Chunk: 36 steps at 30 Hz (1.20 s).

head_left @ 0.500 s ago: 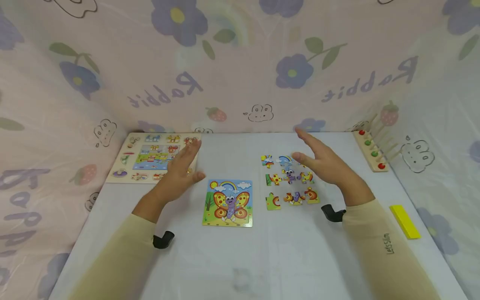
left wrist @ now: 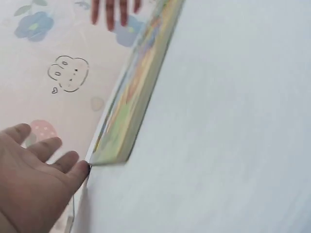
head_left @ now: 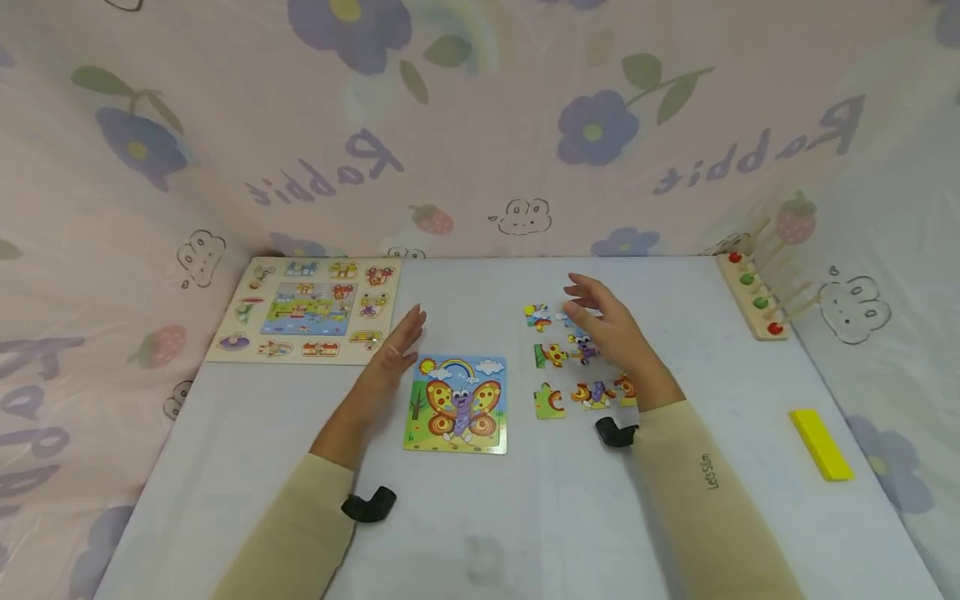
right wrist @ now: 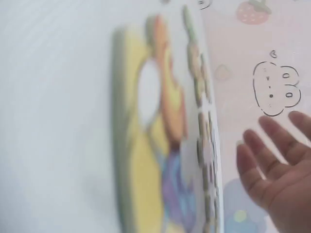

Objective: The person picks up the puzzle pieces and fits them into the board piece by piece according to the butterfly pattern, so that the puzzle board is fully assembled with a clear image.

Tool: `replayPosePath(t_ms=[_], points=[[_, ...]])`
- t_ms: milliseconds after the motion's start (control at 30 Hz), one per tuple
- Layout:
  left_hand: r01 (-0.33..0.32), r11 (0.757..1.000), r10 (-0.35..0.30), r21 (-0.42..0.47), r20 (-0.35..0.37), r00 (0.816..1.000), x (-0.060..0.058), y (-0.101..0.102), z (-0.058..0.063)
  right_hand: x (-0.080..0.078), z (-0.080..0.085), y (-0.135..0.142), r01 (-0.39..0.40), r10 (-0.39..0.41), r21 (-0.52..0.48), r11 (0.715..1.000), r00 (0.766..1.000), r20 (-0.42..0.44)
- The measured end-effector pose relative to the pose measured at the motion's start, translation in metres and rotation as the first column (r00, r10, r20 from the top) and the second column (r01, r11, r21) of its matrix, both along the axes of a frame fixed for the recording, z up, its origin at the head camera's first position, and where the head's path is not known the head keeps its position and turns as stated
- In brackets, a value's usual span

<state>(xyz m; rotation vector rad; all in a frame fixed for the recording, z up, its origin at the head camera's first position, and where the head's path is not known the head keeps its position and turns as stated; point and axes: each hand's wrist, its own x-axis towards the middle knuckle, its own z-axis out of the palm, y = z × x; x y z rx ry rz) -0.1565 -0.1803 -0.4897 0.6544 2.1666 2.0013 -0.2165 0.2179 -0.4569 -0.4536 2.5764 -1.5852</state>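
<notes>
In the head view a square butterfly puzzle board [head_left: 455, 406] lies at the middle of the table. My left hand [head_left: 386, 362] is at the board's upper left corner, fingers extended and holding nothing. To the right lie loose jigsaw pieces [head_left: 550, 401] in rows, parts of a like butterfly picture. Above their upper right part is my right hand [head_left: 611, 329], fingers loosely bent, nothing in them; it hides some pieces. The left wrist view has the left hand [left wrist: 43, 177] beside the board's edge. Blurred pieces [right wrist: 170, 145] stand left of the right hand [right wrist: 279, 170] in the right wrist view.
A wooden puzzle board with vehicle pictures [head_left: 311, 308] lies at the back left. At the back right is a wooden peg rack [head_left: 753, 287] with red and green beads. A yellow block [head_left: 821, 444] lies near the right edge. Patterned cloth walls [head_left: 465, 167] enclose the table.
Both hands have moved inward: the left toward the butterfly board, away from the vehicle board, the right leftward over the loose pieces. The head view has shifted slightly.
</notes>
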Motion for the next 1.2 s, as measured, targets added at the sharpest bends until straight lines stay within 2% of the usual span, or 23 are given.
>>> replayPosePath(t_ms=[100, 200, 300, 400, 600, 700, 800, 867, 1033, 1200], points=[[-0.035, 0.999, 0.036, -0.030, 0.023, 0.999, 0.009, 0.002, -0.006, -0.005, -0.010, -0.005, 0.021, -0.020, -0.027, 0.999, 1.000, 0.013], [-0.068, 0.987, 0.076, -0.145, 0.049, 0.996, 0.017, -0.001, -0.006, -0.008, -0.020, -0.014, 0.037, -0.035, -0.035, 0.999, 0.998, 0.054], [-0.061, 0.955, 0.087, -0.289, 0.080, 0.993, 0.020, -0.003, -0.005, -0.012, -0.034, -0.021, 0.050, -0.051, 0.008, 0.999, 0.995, 0.087], [-0.016, 0.908, 0.073, -0.419, 0.120, 0.990, 0.020, -0.003, -0.003, -0.015, -0.045, -0.024, 0.041, -0.048, 0.103, 0.994, 0.997, 0.066], [0.051, 0.779, -0.023, -0.625, 0.052, 0.998, 0.019, -0.011, 0.002, -0.019, -0.048, -0.035, 0.020, -0.018, 0.287, 0.958, 1.000, -0.009], [0.071, 0.724, -0.077, -0.686, 0.022, 0.997, 0.019, -0.016, 0.003, -0.019, -0.048, -0.040, 0.038, -0.031, 0.328, 0.944, 0.999, -0.027], [0.095, 0.682, -0.125, -0.725, 0.013, 0.992, 0.019, -0.018, 0.000, -0.018, -0.049, -0.042, 0.070, -0.062, 0.309, 0.949, 0.997, -0.035], [0.108, 0.666, -0.145, -0.738, 0.014, 0.989, 0.019, -0.018, -0.001, -0.016, -0.049, -0.042, 0.087, -0.082, 0.282, 0.955, 0.996, -0.029], [0.113, 0.648, -0.147, -0.753, 0.022, 0.989, 0.019, -0.013, -0.004, -0.013, -0.051, -0.037, 0.153, -0.157, 0.169, 0.974, 0.988, 0.011], [0.098, 0.653, -0.151, -0.751, -0.003, 0.988, 0.014, -0.004, -0.007, -0.010, -0.051, -0.031, 0.240, -0.240, 0.052, 0.969, 0.971, -0.013]])
